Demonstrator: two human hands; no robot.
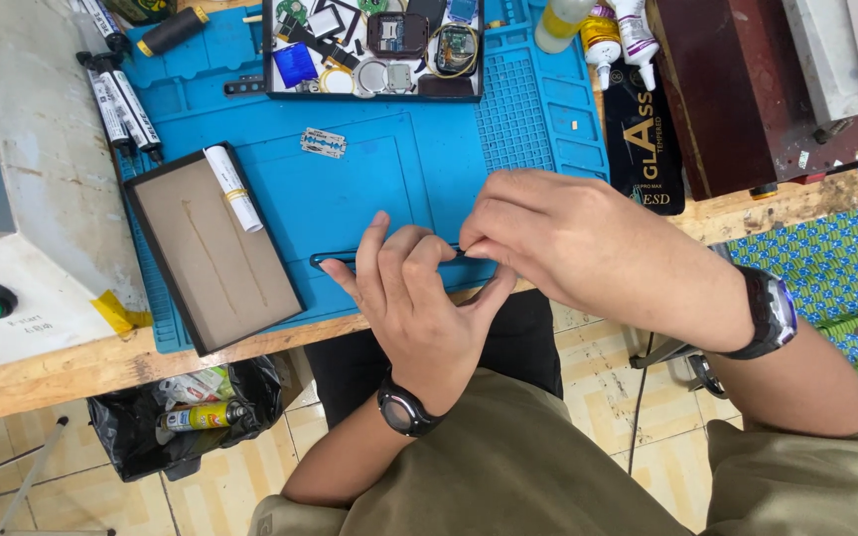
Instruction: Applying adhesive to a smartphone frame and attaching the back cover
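both hands pinch a thin dark phone frame [335, 259] on a blue work mat [419, 169]: left hand [419, 298] fingertips underneath, right hand [568, 243] at its end.

Work mat [429, 169] lying on the bench [52, 382], taken as landmark. At its near edge, both hands meet over a thin dark strip [335, 259]: left hand [419, 308] before it, right hand [578, 248] to the right, fingertips touching. On the mat's left part, a shallow tray [215, 263] with a small roll [233, 189] lying in it. Near mid-mat, a razor blade [323, 143]. At the far edge, a parts tray [374, 50]. Right of that, bottles [603, 35]. Below the bench, left, a waste bag [191, 412].
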